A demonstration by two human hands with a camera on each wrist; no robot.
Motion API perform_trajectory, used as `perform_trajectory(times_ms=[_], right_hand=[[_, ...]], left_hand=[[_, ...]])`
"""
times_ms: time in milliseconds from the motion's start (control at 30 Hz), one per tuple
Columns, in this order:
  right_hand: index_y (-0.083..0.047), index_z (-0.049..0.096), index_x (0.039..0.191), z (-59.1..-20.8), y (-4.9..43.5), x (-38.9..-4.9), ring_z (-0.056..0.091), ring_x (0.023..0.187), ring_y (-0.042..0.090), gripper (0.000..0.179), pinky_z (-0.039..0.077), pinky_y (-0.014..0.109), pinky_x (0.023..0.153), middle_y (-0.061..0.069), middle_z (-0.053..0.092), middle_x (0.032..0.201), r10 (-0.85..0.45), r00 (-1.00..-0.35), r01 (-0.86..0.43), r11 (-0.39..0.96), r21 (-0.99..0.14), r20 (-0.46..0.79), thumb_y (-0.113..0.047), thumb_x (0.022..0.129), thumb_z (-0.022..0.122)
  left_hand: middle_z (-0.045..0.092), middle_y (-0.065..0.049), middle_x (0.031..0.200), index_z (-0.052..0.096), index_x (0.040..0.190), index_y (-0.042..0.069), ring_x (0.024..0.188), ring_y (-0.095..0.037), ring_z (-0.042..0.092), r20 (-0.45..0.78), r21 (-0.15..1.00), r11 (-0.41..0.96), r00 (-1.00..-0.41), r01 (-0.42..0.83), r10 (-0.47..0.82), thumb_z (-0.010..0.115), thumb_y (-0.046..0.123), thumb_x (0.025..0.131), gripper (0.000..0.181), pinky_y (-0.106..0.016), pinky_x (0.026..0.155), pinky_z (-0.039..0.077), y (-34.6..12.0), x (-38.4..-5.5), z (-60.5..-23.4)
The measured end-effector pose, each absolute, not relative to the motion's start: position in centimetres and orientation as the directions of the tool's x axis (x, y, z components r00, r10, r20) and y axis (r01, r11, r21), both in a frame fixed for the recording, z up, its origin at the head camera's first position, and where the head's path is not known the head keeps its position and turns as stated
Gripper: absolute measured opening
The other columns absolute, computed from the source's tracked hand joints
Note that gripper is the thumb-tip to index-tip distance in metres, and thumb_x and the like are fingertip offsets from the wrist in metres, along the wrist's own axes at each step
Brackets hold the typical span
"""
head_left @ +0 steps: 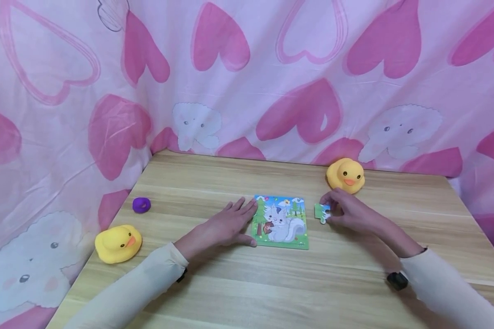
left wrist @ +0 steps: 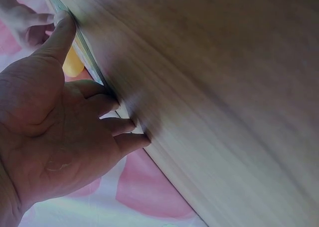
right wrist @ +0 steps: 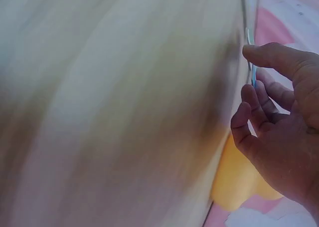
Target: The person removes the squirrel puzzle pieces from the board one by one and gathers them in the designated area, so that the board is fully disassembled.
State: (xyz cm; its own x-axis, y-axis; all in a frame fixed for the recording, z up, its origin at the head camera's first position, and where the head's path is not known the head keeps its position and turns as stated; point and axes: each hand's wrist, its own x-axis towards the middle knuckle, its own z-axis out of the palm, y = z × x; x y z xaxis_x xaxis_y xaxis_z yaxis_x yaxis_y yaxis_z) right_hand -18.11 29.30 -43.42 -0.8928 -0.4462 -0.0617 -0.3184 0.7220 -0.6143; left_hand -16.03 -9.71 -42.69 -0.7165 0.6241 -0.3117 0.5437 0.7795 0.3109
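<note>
A square jigsaw puzzle point(head_left: 281, 224) lies flat on the wooden table, with a grey squirrel and green trees on it. My left hand point(head_left: 230, 225) rests at its left edge, fingers spread and straight, thumb near the lower left corner. In the left wrist view, the fingertips of that hand point(left wrist: 55, 117) meet the puzzle's edge and tabletop. Just right of the puzzle, my right hand point(head_left: 351, 211) pinches a green and blue puzzle piece point(head_left: 322, 213) between thumb and fingers. The right wrist view shows this piece point(right wrist: 253, 75) edge-on, thumb against one side.
One yellow rubber duck point(head_left: 346, 175) sits behind my right hand. Another rubber duck point(head_left: 118, 244) stands near the table's left edge, with a small purple object point(head_left: 142, 205) behind it. A pink heart-patterned curtain point(head_left: 230, 109) hangs along the back and left of the table point(head_left: 271, 288).
</note>
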Motion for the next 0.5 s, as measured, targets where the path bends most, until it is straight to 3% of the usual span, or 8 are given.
perform_trajectory(times_ms=[267,500], right_hand=[[-0.006,0.064,0.124,-43.7,30.1,-18.5,0.056,0.099,0.021,0.042,0.054,0.023,0.082,0.007,0.062,0.112,-0.459,-0.878,-0.287,0.730,-0.621,-0.133,-0.011,0.088,0.086],[-0.009,0.064,0.124,-42.2,27.6,-18.8,0.057,0.105,0.023,0.045,0.056,0.037,0.090,0.007,0.062,0.117,-0.451,-0.879,-0.317,0.798,-0.513,-0.157,-0.018,0.086,0.087]], left_hand=[[0.008,-0.005,0.180,0.015,0.171,0.012,0.168,-0.037,0.004,-0.295,0.336,0.770,-0.716,0.542,0.633,0.068,0.063,0.095,0.106,-0.061,0.134,0.012,-9.8,-16.1,-43.2],[0.008,-0.006,0.181,0.014,0.171,0.012,0.167,-0.037,0.003,-0.301,0.336,0.775,-0.718,0.535,0.627,0.069,0.063,0.095,0.107,-0.062,0.134,0.013,-10.0,-16.2,-43.2]])
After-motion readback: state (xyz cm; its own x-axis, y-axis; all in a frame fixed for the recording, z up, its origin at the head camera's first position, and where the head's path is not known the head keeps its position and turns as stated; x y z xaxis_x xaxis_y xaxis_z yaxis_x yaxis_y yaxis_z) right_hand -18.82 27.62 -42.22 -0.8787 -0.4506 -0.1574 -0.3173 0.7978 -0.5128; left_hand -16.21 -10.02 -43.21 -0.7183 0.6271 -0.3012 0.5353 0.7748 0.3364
